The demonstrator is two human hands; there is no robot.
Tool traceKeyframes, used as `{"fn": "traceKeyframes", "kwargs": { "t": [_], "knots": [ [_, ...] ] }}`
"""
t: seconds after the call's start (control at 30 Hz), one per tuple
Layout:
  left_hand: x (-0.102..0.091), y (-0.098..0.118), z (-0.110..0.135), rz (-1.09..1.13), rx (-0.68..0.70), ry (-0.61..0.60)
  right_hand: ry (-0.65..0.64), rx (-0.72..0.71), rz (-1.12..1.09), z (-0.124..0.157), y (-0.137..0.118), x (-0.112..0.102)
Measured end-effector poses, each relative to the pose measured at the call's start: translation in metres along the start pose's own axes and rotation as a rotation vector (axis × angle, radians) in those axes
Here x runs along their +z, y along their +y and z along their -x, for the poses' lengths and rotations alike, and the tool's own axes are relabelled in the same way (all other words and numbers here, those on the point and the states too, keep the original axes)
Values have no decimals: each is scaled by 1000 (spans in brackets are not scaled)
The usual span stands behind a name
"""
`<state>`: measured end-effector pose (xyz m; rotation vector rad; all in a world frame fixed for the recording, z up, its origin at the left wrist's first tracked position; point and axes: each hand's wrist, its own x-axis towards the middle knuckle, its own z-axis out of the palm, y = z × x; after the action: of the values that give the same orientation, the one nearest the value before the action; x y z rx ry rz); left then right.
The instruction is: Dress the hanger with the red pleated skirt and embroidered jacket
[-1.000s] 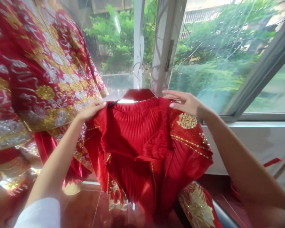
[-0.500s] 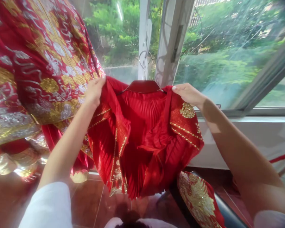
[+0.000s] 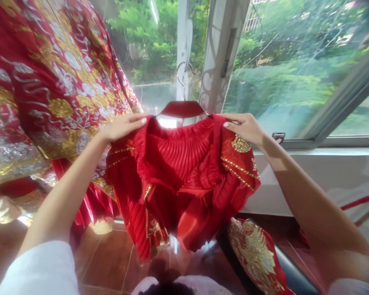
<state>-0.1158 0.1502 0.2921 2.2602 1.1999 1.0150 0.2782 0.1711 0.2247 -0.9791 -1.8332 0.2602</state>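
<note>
A red pleated skirt (image 3: 184, 151) with gold-trimmed panels hangs from a dark red clip hanger (image 3: 183, 110) in front of the window. At the left end of its waistband, my left hand (image 3: 124, 126) is closed with the fingers laid along the top edge. My right hand (image 3: 245, 126) pinches the waistband's right end, beside a round gold emblem (image 3: 241, 143). Both hands are close to the hanger's clips, whose grip on the cloth I cannot make out clearly. The waistband droops between the hands, and the skirt's folds hang below.
A red jacket (image 3: 61, 107) with gold and silver embroidery hangs at the left. Below right, an embroidered red and gold piece (image 3: 255, 254) lies on a black seat (image 3: 298, 266). A phone (image 3: 278, 138) stands by the window sill (image 3: 326, 152). Tiles (image 3: 107, 258) cover the floor.
The waistband has dropped away from the hanger, with a bright gap now under it. My left hand has shifted slightly right and down, its fingers lying flatter. My right hand has lowered a little.
</note>
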Motion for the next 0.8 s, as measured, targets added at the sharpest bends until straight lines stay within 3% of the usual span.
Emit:
{"fn": "traceKeyframes", "kwargs": {
  "t": [0.07, 0.1, 0.23, 0.3, 0.37, 0.5, 0.57, 0.63, 0.7, 0.77, 0.8],
  "knots": [
    [2, -2, 3, -54, 51, -80, -10, 16, 17, 6, 0, 0],
    [5, -4, 3, -98, 76, -41, -1, 24, 36, 8, -1, 1],
    [19, -15, 0, -93, 83, 397, 104, 7, 113, 13, -5, 2],
    [22, -18, -1, -9, 50, 472, 141, -2, 110, 14, -6, 3],
    [21, -18, 0, 14, 21, 384, 134, 4, 83, 13, -5, 3],
    [10, -19, -1, -36, -57, 52, 22, 30, 23, 9, -3, 0],
    [7, -20, 1, -44, -76, 32, 30, 14, 61, 12, -5, -1],
    [12, -19, 10, -95, 0, 167, 193, -39, 200, 25, -14, 1],
    [25, -13, 32, -202, 132, 442, 454, -68, 387, 52, -27, 8],
    [46, -6, 65, -325, 198, 724, 633, 3, 526, 91, -42, 23],
    [59, -4, 82, -380, 171, 803, 639, 84, 551, 111, -49, 34]
  ]
}}
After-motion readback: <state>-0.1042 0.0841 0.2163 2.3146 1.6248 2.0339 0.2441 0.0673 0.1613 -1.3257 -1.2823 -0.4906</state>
